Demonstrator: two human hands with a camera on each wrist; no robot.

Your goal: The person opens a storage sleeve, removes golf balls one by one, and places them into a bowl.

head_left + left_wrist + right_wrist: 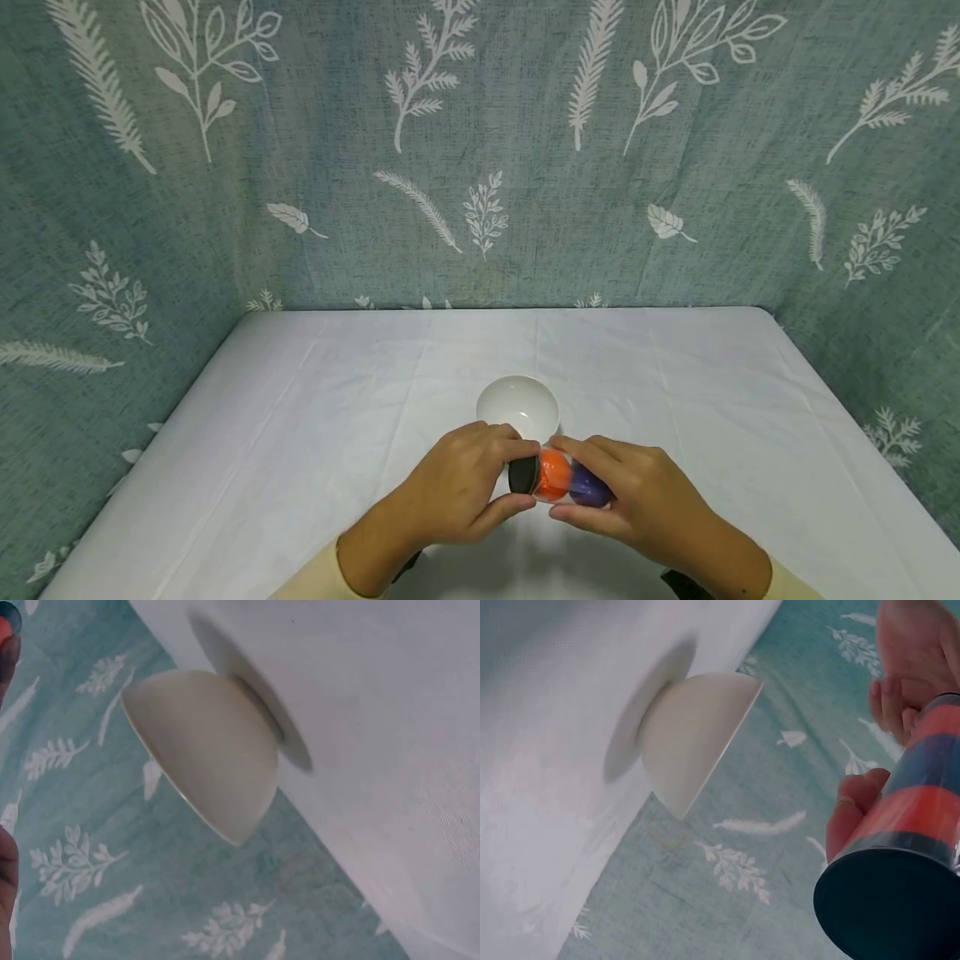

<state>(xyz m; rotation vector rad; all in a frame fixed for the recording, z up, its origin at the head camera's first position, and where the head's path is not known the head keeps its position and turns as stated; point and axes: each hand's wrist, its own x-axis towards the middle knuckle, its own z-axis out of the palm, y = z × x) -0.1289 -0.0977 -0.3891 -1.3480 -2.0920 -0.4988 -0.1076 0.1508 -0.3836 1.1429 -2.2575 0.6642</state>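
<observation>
Both hands hold a clear tube (553, 475) level above the white table. Orange and purple-blue contents show in bands through its wall. My left hand (465, 483) pinches the black cap at its left end between fingers and thumb. Around the purple-blue end, my right hand (637, 492) curls its fingers and thumb. The right wrist view shows the tube (922, 802) with a dark flat end toward the camera. In the left wrist view only fingertips and a sliver of the tube (6, 628) appear. A white bowl (517, 404) stands upright just beyond the hands.
The table (337, 417) is covered in white cloth with faint creases. A green-blue curtain (525, 208) with white leaf prints hangs behind it and along both sides.
</observation>
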